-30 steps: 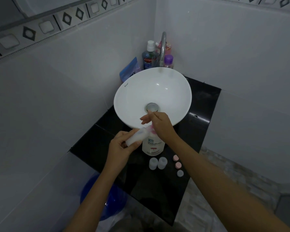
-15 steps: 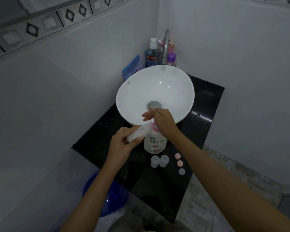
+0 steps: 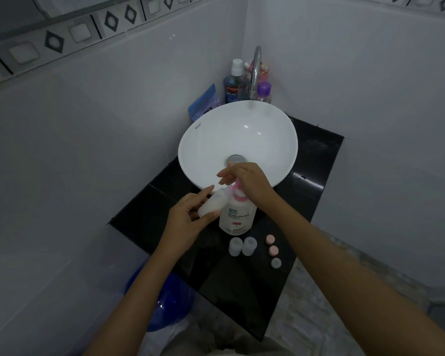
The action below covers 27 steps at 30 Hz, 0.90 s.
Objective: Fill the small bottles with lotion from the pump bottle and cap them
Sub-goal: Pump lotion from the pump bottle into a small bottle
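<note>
The left hand [image 3: 188,219] is gripping a small bottle [image 3: 212,204], fingers curled around its body, and is tilting it so its long axis is running from lower left to upper right, mouth pointing up toward the pink spout of the pump bottle [image 3: 238,214]. The pump bottle is standing upright on the black counter [image 3: 316,181], just in front of the white basin [image 3: 238,140]. The right hand [image 3: 249,181] is lying over the pump head, palm down, fingers loosely stretched toward the left. Two more small bottles [image 3: 242,246] are standing upright, open, side by side near the pump bottle's base, with three caps [image 3: 272,250] lying in a row to their right.
</note>
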### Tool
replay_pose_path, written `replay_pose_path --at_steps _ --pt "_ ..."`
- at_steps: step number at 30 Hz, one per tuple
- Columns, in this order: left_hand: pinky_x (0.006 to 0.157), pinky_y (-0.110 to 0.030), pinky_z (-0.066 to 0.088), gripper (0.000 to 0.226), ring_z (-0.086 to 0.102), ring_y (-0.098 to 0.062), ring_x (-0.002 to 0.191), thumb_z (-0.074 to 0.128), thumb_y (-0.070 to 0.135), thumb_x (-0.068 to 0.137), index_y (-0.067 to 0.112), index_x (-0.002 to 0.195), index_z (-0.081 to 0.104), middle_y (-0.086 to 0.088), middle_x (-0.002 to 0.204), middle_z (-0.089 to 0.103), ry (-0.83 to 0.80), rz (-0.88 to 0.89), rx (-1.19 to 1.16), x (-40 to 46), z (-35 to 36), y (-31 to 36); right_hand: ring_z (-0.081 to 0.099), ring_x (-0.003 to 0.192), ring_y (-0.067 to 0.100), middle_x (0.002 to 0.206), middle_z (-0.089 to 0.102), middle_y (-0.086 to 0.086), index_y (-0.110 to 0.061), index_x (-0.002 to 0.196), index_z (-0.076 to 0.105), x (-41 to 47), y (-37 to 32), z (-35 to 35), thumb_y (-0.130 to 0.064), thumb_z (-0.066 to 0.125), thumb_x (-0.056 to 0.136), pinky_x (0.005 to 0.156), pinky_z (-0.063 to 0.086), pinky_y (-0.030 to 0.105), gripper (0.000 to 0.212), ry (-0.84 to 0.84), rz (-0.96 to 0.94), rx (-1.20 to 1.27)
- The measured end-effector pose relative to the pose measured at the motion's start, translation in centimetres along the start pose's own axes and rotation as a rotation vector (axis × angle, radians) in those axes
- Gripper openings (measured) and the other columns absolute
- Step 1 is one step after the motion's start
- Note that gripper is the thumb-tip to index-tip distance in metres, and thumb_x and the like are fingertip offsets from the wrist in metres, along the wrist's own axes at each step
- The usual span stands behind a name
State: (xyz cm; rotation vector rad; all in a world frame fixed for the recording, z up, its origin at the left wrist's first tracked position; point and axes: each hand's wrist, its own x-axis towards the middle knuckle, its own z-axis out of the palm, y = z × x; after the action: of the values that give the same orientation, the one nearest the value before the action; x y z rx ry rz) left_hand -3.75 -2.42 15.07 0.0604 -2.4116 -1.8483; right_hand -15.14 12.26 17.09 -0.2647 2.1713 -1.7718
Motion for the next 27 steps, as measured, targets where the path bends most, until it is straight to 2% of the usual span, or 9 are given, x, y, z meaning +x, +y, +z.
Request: replay_pose_path --at_steps 4,7,10,12,15,18,21,24,27 --pt "0.081 -0.012 0.050 0.046 0.058 0.005 0.096 0.072 0.012 0.081 0.034 0.118 0.059 0.008 0.103 0.060 0.016 0.030 0.071 0.2 0.2 0.1 0.060 0.071 0.014 0.090 0.069 0.026 0.001 0.089 0.071 0.1 0.0 0.0 -0.020 0.040 0.098 0.071 0.047 0.021 0.038 0.007 0.010 0.003" --pt "0.084 -0.014 0.047 0.046 0.056 0.000 0.101 0.071 0.013 0.082 0.025 0.124 0.059 0.003 0.110 0.059 0.039 0.042 0.167 0.5 0.4 0.1 0.061 0.071 0.016 0.090 0.069 0.027 0.000 0.087 0.071 0.2 0.1 0.0 -0.020 0.041 0.097 0.068 0.048 0.017 0.038 0.015 0.012 0.011" --pt "0.086 -0.015 0.044 0.046 0.054 -0.010 0.104 0.070 0.011 0.083 0.016 0.127 0.057 -0.002 0.116 0.057 0.055 0.052 0.243 0.7 0.4 0.1 0.061 0.074 0.020 0.091 0.069 0.028 -0.002 0.085 0.071 0.2 0.1 0.1 -0.020 0.040 0.098 0.076 0.049 0.027 0.038 0.021 0.012 0.003" --pt "0.086 -0.012 0.043 0.046 0.053 -0.010 0.105 0.070 0.010 0.083 0.016 0.127 0.057 -0.003 0.116 0.057 0.066 0.067 0.250 0.7 0.1 0.0 0.060 0.075 0.019 0.090 0.069 0.027 -0.002 0.086 0.071 0.2 0.1 0.0 -0.021 0.040 0.098 0.078 0.048 0.030 0.039 0.024 0.007 -0.016" --pt "0.088 -0.013 0.042 0.046 0.052 -0.009 0.105 0.070 0.011 0.083 0.016 0.127 0.057 -0.002 0.116 0.057 0.065 0.092 0.305 0.4 -0.4 0.1 0.059 0.071 0.015 0.090 0.069 0.026 0.000 0.087 0.071 0.1 0.0 0.0 -0.020 0.039 0.098 0.076 0.048 0.027 0.039 0.033 -0.001 -0.035" --pt "0.091 -0.020 0.045 0.047 0.053 -0.011 0.107 0.068 0.012 0.084 0.016 0.130 0.056 -0.002 0.118 0.057 0.080 0.075 0.294 0.2 -0.8 0.2 0.060 0.062 0.005 0.081 0.067 0.020 -0.001 0.085 0.071 0.0 -0.1 0.0 -0.018 0.040 0.098 0.062 0.048 0.014 0.038 0.041 -0.013 -0.029" --pt "0.088 -0.013 0.044 0.046 0.055 -0.005 0.105 0.070 0.016 0.083 0.022 0.127 0.058 0.005 0.115 0.060 0.128 0.088 0.231 -0.2 -0.9 0.5 0.060 0.055 -0.002 0.077 0.065 0.013 0.000 0.084 0.070 0.1 -0.1 0.0 -0.018 0.040 0.098 0.054 0.046 0.009 0.037 0.043 -0.020 -0.021" --pt "0.083 -0.002 0.040 0.045 0.053 0.008 0.102 0.075 0.022 0.078 0.045 0.113 0.057 0.021 0.106 0.059 0.176 0.073 0.194 -1.2 -0.5 0.1 0.061 0.062 0.009 0.078 0.066 0.014 -0.001 0.085 0.070 0.1 -0.1 -0.1 -0.019 0.040 0.098 0.059 0.048 0.012 0.038 0.039 -0.016 -0.027" --pt "0.080 -0.009 0.043 0.042 0.056 0.007 0.098 0.077 0.020 0.075 0.040 0.106 0.056 0.022 0.101 0.060 0.104 -0.036 0.187 -2.5 0.7 -1.9 0.061 0.063 0.014 0.074 0.065 0.013 0.001 0.084 0.070 0.0 -0.3 0.0 -0.018 0.039 0.098 0.059 0.048 0.013 0.038 0.040 -0.009 -0.008"
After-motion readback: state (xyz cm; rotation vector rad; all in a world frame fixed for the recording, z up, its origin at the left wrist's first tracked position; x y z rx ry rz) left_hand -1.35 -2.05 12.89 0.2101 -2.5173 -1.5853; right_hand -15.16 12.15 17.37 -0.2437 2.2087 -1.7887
